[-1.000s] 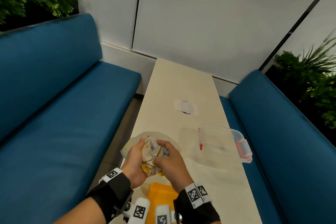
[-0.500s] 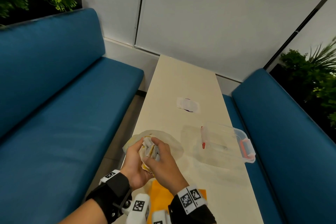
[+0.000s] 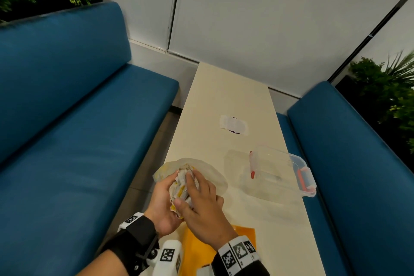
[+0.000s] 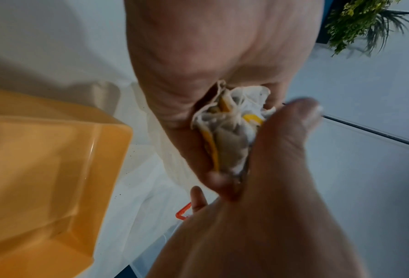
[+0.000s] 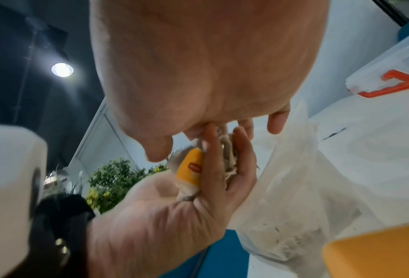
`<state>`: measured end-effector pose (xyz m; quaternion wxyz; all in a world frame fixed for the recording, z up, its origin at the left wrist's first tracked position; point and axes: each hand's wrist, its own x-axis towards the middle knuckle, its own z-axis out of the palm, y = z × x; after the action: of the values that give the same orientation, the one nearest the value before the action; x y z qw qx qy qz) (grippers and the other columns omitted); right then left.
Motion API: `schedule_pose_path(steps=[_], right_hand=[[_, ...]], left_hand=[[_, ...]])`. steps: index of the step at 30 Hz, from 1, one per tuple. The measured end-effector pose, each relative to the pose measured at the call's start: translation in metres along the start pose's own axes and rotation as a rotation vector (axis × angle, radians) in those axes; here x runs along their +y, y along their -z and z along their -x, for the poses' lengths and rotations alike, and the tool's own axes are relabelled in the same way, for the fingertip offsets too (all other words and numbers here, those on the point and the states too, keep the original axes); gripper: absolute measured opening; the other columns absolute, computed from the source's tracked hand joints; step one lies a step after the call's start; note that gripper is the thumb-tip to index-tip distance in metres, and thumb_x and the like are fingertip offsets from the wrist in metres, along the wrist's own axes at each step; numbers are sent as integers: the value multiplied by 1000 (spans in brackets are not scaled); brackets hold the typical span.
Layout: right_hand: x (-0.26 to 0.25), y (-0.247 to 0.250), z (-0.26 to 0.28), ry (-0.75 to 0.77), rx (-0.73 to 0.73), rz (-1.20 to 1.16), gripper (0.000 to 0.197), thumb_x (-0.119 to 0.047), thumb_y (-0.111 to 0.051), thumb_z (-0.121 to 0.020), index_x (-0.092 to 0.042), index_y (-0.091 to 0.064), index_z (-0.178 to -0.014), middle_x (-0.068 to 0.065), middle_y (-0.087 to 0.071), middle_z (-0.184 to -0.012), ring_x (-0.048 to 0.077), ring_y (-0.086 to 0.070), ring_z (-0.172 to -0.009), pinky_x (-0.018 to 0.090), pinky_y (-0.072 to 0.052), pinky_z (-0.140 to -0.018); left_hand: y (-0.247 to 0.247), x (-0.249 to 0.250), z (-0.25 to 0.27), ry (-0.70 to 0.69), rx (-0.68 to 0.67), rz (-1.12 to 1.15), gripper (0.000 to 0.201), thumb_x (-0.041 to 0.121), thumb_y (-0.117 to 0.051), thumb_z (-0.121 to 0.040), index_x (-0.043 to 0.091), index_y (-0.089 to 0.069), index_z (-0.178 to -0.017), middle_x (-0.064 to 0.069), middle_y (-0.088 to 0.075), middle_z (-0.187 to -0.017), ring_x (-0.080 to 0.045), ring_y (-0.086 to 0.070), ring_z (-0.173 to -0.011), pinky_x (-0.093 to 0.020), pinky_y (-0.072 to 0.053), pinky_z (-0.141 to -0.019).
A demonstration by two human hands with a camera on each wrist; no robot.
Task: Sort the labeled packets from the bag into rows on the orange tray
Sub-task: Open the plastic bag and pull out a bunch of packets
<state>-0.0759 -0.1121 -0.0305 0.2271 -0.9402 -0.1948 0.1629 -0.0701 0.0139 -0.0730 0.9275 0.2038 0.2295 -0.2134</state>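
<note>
A crumpled bundle of white packets (image 3: 180, 188) with yellow labels is clasped between both hands above the table's near end. My left hand (image 3: 167, 190) cups it from the left with fingers curled under it. My right hand (image 3: 190, 190) lies across the top, its thumb pinching the near end. A yellow label (image 5: 191, 169) shows in the right wrist view, and the packets (image 4: 232, 131) show squeezed between palm and thumb in the left wrist view. The translucent bag (image 3: 212, 172) lies flat under the hands. The orange tray (image 3: 242, 235) sits just below my wrists and looks bare where visible.
A clear lidded box (image 3: 282, 172) with orange clips stands right of the bag, with a red-tipped pen (image 3: 251, 164) at its left side. A white slip (image 3: 234, 123) lies farther up the narrow table (image 3: 224, 92). Blue benches flank both sides.
The hands have drawn the bundle slightly nearer. The right hand's fingers were curled on the packets and now stretch across the top. More of the orange tray shows.
</note>
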Motion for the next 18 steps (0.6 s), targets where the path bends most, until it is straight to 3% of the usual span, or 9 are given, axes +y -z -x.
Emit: schedule_pose_path(steps=[2, 4, 6, 8, 12, 16, 18], right_hand=[[3, 4, -2, -10, 58, -257, 58, -54, -38, -101, -41, -18, -155, -20, -16, -160, 4, -11, -147, 41, -17, -123], [9, 9, -7, -23, 168, -448, 50, -46, -46, -101, -41, -33, -149, -21, -34, -151, 0, -31, -139, 35, -32, -119], [13, 15, -13, -27, 246, -499, 43, -36, -54, -100, -41, -45, -142, -22, -46, -141, -1, -46, -128, 31, -45, -109], [15, 24, -20, 0, 238, -474, 40, -23, -60, -97, -38, -55, -134, -20, -53, -132, 1, -56, -112, 26, -51, -98], [14, 36, -29, 15, 122, -374, 39, -13, -68, -89, -33, -66, -123, -13, -61, -120, 1, -60, -95, 8, -46, -82], [15, 38, -33, -19, 98, -333, 34, -11, -72, -84, -32, -72, -110, -8, -63, -109, 4, -58, -85, 6, -43, -75], [16, 38, -34, -48, 79, -323, 35, -10, -71, -83, -32, -72, -109, -8, -61, -107, 3, -57, -84, 8, -42, -76]], left_hand=[[2, -1, 0, -11, -8, -11, 49, 48, -56, -95, 9, -77, -115, -16, -73, -114, -32, -72, -98, -44, -54, -88], [5, -1, -1, -3, -6, -25, 46, 48, -61, -91, 11, -76, -114, -13, -71, -107, -30, -69, -90, -40, -53, -79], [8, -1, -1, -10, -5, -67, 42, 50, -61, -90, 14, -78, -102, -11, -69, -93, -27, -67, -74, -35, -52, -65], [10, -2, 0, 0, -4, -129, 43, 50, -58, -92, 14, -79, -97, -11, -70, -90, -27, -68, -70, -34, -51, -60], [12, 0, 6, 27, -28, -193, 45, 52, -59, -90, 13, -79, -104, -15, -71, -100, -32, -69, -84, -35, -51, -59], [15, 2, 11, 45, -45, -186, 47, 53, -59, -90, 13, -79, -106, -17, -69, -103, -35, -70, -88, -36, -53, -58], [15, 2, 14, 45, -42, -167, 47, 53, -58, -91, 12, -80, -99, -19, -69, -101, -36, -70, -86, -37, -54, -56]])
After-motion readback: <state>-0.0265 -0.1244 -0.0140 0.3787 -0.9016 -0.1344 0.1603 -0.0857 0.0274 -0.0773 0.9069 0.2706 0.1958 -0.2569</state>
